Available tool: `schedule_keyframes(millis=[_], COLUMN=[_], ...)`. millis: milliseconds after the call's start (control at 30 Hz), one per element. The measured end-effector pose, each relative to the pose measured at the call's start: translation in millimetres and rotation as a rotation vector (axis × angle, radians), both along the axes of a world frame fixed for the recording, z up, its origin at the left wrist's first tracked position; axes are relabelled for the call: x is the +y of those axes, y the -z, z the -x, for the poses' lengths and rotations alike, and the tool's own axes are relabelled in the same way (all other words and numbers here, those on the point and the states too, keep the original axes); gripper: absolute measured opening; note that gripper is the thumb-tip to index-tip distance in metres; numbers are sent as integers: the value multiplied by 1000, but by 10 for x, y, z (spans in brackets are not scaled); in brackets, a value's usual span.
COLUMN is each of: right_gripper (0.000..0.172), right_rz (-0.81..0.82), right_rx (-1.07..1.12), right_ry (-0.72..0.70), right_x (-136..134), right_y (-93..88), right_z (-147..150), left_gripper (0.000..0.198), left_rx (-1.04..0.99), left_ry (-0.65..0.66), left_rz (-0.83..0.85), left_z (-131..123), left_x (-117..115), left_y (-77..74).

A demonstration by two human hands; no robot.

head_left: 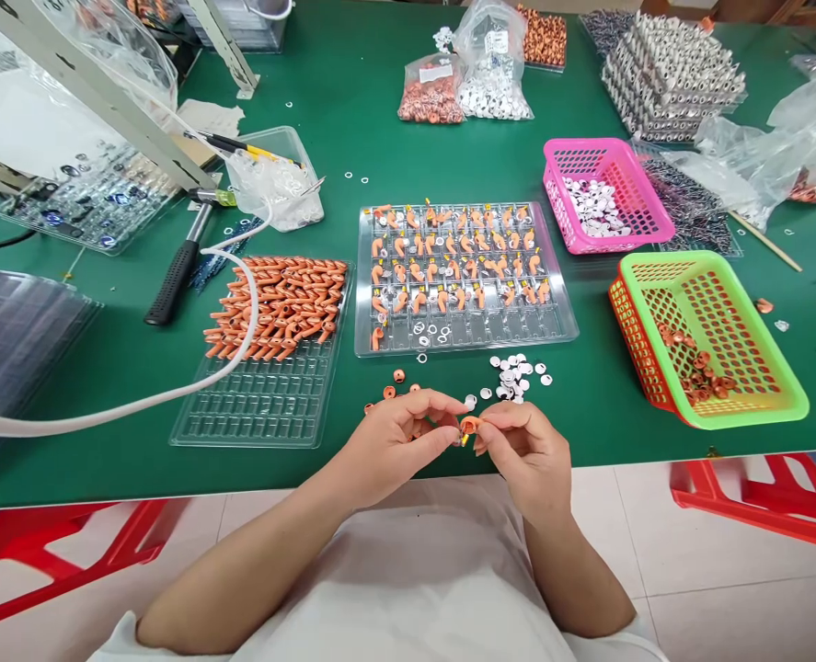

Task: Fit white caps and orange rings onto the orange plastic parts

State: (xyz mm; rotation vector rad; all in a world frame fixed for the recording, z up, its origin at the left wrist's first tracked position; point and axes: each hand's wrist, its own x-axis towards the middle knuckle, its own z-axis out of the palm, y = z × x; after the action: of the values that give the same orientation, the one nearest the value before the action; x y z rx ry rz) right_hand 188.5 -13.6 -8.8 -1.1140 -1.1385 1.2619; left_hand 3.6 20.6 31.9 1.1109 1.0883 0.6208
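Observation:
Close to the table's front edge, my two hands meet over a small orange curved part (pixel 471 425) with a yellow tip. My right hand (pixel 528 455) pinches it between thumb and fingers. The fingertips of my left hand (pixel 397 446) are closed at its other end; whether they also hold a second tiny piece is hidden. Beyond my fingers lies a loose pile of white discs (pixel 512 375). Several round orange pieces (pixel 389 393) lie by my left hand, partly covered by it. Further back, a clear compartment tray (pixel 545 336) holds rows of similar orange curved parts and some white rings.
At left are a tray of orange tubes (pixel 276 303), a hammer (pixel 179 267) and a white cable (pixel 252 313) crossing the tray. On the right stand a pink basket (pixel 552 198) with white discs and a green basket (pixel 787 395) with copper-coloured pieces. Filled bags (pixel 431 90) lie behind.

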Motion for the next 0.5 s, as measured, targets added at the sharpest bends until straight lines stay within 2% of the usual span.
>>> schedule_keyframes(millis=[133, 300, 400, 500], right_gripper=[3, 1, 2, 10], right_rz=[41, 55, 51, -7], right_rx=[13, -10, -12, -79], right_ry=[-62, -81, -77, -42], right_x=[2, 11, 18, 19], right_y=[-6, -10, -17, -21], right_z=[1, -3, -1, 7], left_gripper=[29, 19, 17, 17], left_rx=[-11, -116, -165, -131], left_ry=[63, 70, 40, -40], left_rz=[14, 49, 103, 131], left_z=[23, 30, 12, -9], left_x=[0, 27, 42, 39], left_y=[-22, -2, 29, 49])
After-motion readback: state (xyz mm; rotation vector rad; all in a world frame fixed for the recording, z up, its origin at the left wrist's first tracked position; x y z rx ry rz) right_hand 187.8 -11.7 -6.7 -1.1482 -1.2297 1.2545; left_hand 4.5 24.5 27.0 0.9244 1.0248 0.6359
